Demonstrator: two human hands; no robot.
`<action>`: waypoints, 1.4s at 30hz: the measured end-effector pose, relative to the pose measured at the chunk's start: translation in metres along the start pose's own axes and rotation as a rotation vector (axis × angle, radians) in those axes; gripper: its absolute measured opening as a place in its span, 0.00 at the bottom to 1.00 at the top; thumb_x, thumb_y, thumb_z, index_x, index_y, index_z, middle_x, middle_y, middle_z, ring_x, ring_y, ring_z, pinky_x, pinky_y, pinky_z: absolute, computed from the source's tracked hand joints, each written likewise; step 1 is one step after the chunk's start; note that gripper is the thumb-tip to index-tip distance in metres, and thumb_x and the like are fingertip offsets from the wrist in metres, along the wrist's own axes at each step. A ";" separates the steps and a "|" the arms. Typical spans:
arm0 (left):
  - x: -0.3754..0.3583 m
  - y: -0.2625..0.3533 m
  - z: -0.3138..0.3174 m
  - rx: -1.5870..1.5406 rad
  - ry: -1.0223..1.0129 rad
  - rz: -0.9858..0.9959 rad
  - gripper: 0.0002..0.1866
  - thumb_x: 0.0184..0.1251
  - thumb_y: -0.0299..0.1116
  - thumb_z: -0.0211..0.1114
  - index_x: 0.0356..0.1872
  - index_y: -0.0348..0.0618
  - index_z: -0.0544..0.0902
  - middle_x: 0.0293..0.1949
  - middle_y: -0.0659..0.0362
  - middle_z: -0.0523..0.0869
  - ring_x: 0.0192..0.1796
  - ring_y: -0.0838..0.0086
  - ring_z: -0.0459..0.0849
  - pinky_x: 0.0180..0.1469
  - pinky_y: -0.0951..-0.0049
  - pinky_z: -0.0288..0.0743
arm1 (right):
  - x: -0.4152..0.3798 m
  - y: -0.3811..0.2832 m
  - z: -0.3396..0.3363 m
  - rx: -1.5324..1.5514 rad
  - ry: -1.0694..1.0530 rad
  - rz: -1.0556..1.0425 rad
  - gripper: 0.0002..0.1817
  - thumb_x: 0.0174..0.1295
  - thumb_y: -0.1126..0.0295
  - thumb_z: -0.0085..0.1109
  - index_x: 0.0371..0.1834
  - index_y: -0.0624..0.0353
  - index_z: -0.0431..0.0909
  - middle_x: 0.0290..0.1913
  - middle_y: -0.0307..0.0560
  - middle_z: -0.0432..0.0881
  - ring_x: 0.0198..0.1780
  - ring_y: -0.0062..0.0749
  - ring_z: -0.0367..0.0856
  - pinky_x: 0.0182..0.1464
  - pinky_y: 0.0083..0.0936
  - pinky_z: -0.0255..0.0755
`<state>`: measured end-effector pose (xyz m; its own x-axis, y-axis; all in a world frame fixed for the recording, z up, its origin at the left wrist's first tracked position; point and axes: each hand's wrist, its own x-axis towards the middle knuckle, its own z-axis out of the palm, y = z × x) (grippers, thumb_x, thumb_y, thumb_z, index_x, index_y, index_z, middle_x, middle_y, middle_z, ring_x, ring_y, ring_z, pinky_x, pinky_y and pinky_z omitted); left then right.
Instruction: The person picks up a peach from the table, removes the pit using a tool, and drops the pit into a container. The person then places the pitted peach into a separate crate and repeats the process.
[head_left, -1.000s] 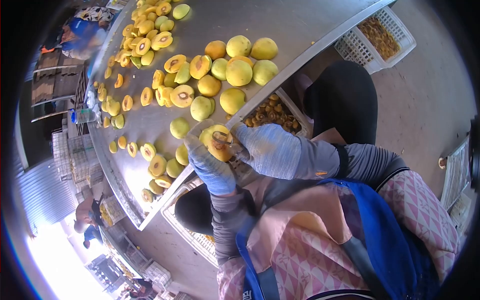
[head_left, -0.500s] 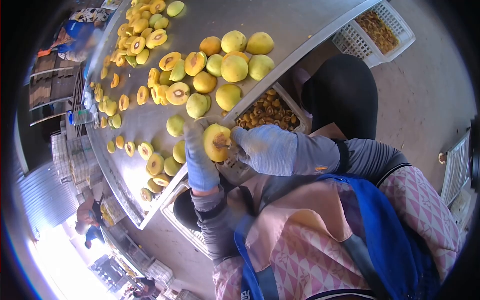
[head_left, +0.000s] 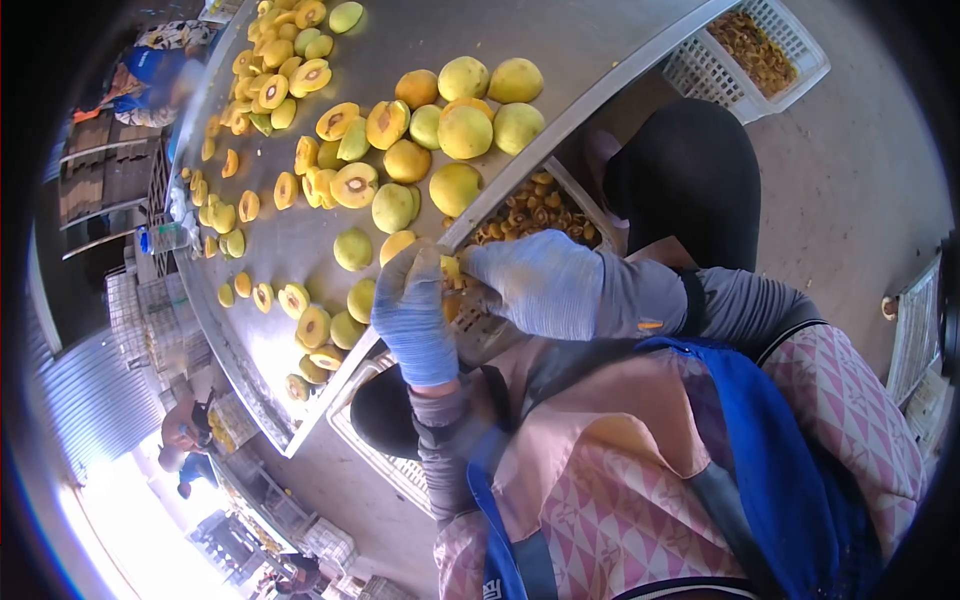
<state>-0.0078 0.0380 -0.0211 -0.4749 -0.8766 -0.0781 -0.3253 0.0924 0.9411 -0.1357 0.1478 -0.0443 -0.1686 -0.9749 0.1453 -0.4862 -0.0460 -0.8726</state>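
Observation:
My left hand (head_left: 415,312), in a blue knit glove, is closed around a yellow peach piece (head_left: 452,272) at the table's near edge. Much of that piece is hidden by the fingers. My right hand (head_left: 540,285), gloved alike, is curled with its fingertips against the piece; what it grips is hidden. Just beyond my left fingers shows a yellow peach half (head_left: 397,246), partly covered. Whole peaches (head_left: 465,132) and cut halves (head_left: 355,186) with brown centres lie on the metal table (head_left: 560,40). Below my hands, a crate (head_left: 590,200) holds brown pits.
A white basket (head_left: 690,75) of brown scraps stands on the floor at upper right, near my dark-clad knee (head_left: 685,185). Another white crate (head_left: 345,425) sits under the table's edge. Co-workers (head_left: 185,430) are in the background at left.
The peach half's cut face, which was turned up with a dark tip from my right hand in it, is now mostly hidden. My hands have drawn closer together, the left tilting inward.

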 end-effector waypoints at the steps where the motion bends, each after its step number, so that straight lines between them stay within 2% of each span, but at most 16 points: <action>1: -0.001 -0.005 0.002 0.065 0.090 0.060 0.11 0.65 0.31 0.65 0.42 0.33 0.84 0.35 0.56 0.86 0.34 0.77 0.81 0.40 0.76 0.78 | -0.001 0.000 0.002 0.018 0.042 -0.029 0.12 0.66 0.64 0.55 0.48 0.59 0.77 0.29 0.59 0.82 0.32 0.57 0.83 0.33 0.43 0.77; 5: -0.005 -0.013 0.014 0.024 0.158 0.124 0.11 0.66 0.32 0.65 0.41 0.33 0.84 0.35 0.56 0.87 0.35 0.76 0.82 0.40 0.75 0.77 | 0.003 0.004 0.002 0.082 -0.103 0.130 0.15 0.71 0.61 0.52 0.37 0.62 0.78 0.29 0.51 0.83 0.27 0.48 0.83 0.31 0.40 0.76; 7: -0.004 -0.018 0.014 -0.060 -0.018 0.181 0.21 0.73 0.45 0.59 0.46 0.31 0.81 0.36 0.53 0.87 0.37 0.73 0.84 0.43 0.75 0.79 | 0.005 0.023 0.012 0.787 -0.203 0.134 0.19 0.72 0.55 0.51 0.38 0.62 0.79 0.27 0.44 0.81 0.26 0.36 0.80 0.32 0.34 0.74; 10: -0.005 -0.017 0.016 -0.463 0.003 -0.022 0.27 0.75 0.51 0.52 0.47 0.31 0.80 0.36 0.51 0.87 0.39 0.72 0.84 0.44 0.73 0.79 | -0.001 0.030 -0.006 0.876 -0.394 0.344 0.22 0.73 0.51 0.51 0.39 0.61 0.80 0.26 0.38 0.79 0.27 0.27 0.75 0.33 0.28 0.73; 12: -0.011 -0.012 0.007 -0.390 -0.025 -0.016 0.29 0.76 0.53 0.50 0.46 0.31 0.80 0.36 0.52 0.86 0.39 0.71 0.84 0.45 0.73 0.78 | -0.003 0.024 -0.010 0.692 -0.295 0.192 0.20 0.72 0.52 0.51 0.39 0.60 0.80 0.26 0.46 0.82 0.30 0.37 0.81 0.36 0.33 0.75; 14: -0.021 -0.006 -0.014 -0.302 -0.018 -0.001 0.31 0.76 0.55 0.47 0.45 0.31 0.80 0.35 0.52 0.86 0.40 0.71 0.83 0.47 0.72 0.78 | -0.009 0.009 -0.017 0.051 -0.191 0.153 0.17 0.69 0.54 0.53 0.39 0.58 0.80 0.29 0.55 0.83 0.34 0.50 0.83 0.39 0.42 0.76; 17: -0.046 0.006 -0.065 0.084 0.151 0.141 0.30 0.77 0.54 0.45 0.44 0.33 0.82 0.35 0.54 0.85 0.39 0.71 0.82 0.46 0.72 0.77 | -0.011 0.012 -0.009 -0.119 -0.169 0.060 0.14 0.66 0.56 0.55 0.41 0.55 0.79 0.28 0.60 0.82 0.33 0.57 0.82 0.37 0.45 0.76; 20: -0.072 0.000 -0.145 0.289 0.351 0.098 0.20 0.72 0.47 0.58 0.40 0.36 0.85 0.34 0.60 0.85 0.36 0.77 0.78 0.40 0.73 0.73 | -0.009 0.005 -0.011 -0.225 -0.200 0.036 0.15 0.65 0.55 0.56 0.39 0.56 0.78 0.26 0.58 0.81 0.32 0.55 0.83 0.35 0.46 0.76; 22: -0.089 -0.038 -0.221 0.831 0.296 0.124 0.18 0.71 0.44 0.61 0.39 0.36 0.85 0.32 0.56 0.86 0.34 0.77 0.79 0.39 0.73 0.73 | -0.007 0.000 -0.010 -0.258 -0.321 0.132 0.19 0.66 0.51 0.52 0.35 0.56 0.79 0.28 0.58 0.82 0.34 0.56 0.83 0.39 0.48 0.76; 23: -0.095 -0.029 -0.236 0.812 0.299 -0.223 0.19 0.70 0.45 0.62 0.39 0.36 0.85 0.30 0.51 0.86 0.34 0.73 0.81 0.41 0.69 0.75 | -0.007 0.001 -0.009 -0.261 -0.339 0.128 0.19 0.66 0.50 0.52 0.35 0.56 0.79 0.27 0.57 0.83 0.34 0.55 0.84 0.38 0.48 0.77; 24: -0.092 -0.031 -0.250 0.813 0.304 -0.225 0.19 0.70 0.45 0.62 0.39 0.36 0.85 0.30 0.51 0.86 0.34 0.73 0.81 0.41 0.69 0.75 | -0.007 0.001 -0.007 -0.260 -0.342 0.123 0.19 0.66 0.50 0.52 0.35 0.56 0.79 0.27 0.57 0.83 0.34 0.55 0.84 0.38 0.48 0.77; 26: -0.083 -0.047 -0.278 1.551 0.065 -0.642 0.20 0.67 0.47 0.64 0.39 0.36 0.86 0.32 0.46 0.86 0.38 0.68 0.85 0.45 0.65 0.76 | -0.004 0.001 -0.005 -0.308 -0.416 0.151 0.19 0.66 0.50 0.52 0.34 0.56 0.79 0.28 0.57 0.83 0.34 0.56 0.84 0.39 0.49 0.77; 30: -0.008 -0.080 -0.297 0.795 0.366 -0.121 0.23 0.66 0.43 0.65 0.57 0.38 0.81 0.51 0.49 0.86 0.53 0.66 0.84 0.57 0.69 0.75 | -0.003 0.007 0.003 -0.294 -0.389 0.127 0.20 0.67 0.49 0.51 0.36 0.57 0.79 0.28 0.58 0.83 0.34 0.56 0.84 0.39 0.49 0.77; 34: 0.105 -0.097 -0.264 0.740 0.279 -0.157 0.37 0.61 0.43 0.68 0.69 0.40 0.68 0.59 0.46 0.81 0.55 0.61 0.83 0.57 0.67 0.75 | 0.000 0.010 0.006 -0.246 -0.318 0.131 0.21 0.68 0.49 0.51 0.40 0.59 0.77 0.28 0.60 0.82 0.35 0.57 0.83 0.39 0.49 0.76; 39: 0.164 -0.119 -0.247 1.007 0.056 -0.314 0.33 0.52 0.46 0.74 0.56 0.37 0.77 0.47 0.46 0.86 0.50 0.60 0.86 0.51 0.66 0.78 | 0.004 0.007 0.004 -0.184 -0.217 0.135 0.20 0.68 0.52 0.53 0.43 0.61 0.75 0.30 0.61 0.82 0.35 0.58 0.83 0.39 0.47 0.76; 42: 0.153 -0.104 -0.224 0.695 0.161 -0.229 0.26 0.49 0.38 0.76 0.48 0.37 0.78 0.39 0.51 0.86 0.41 0.69 0.85 0.44 0.69 0.80 | 0.008 0.004 0.008 -0.162 -0.103 0.059 0.19 0.68 0.55 0.55 0.45 0.62 0.75 0.30 0.61 0.82 0.34 0.57 0.82 0.38 0.45 0.77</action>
<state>0.1362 -0.2113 -0.0575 -0.2245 -0.9632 -0.1478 -0.8687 0.1291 0.4783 -0.1324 0.1378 -0.0506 -0.1160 -0.9924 0.0401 -0.6112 0.0396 -0.7905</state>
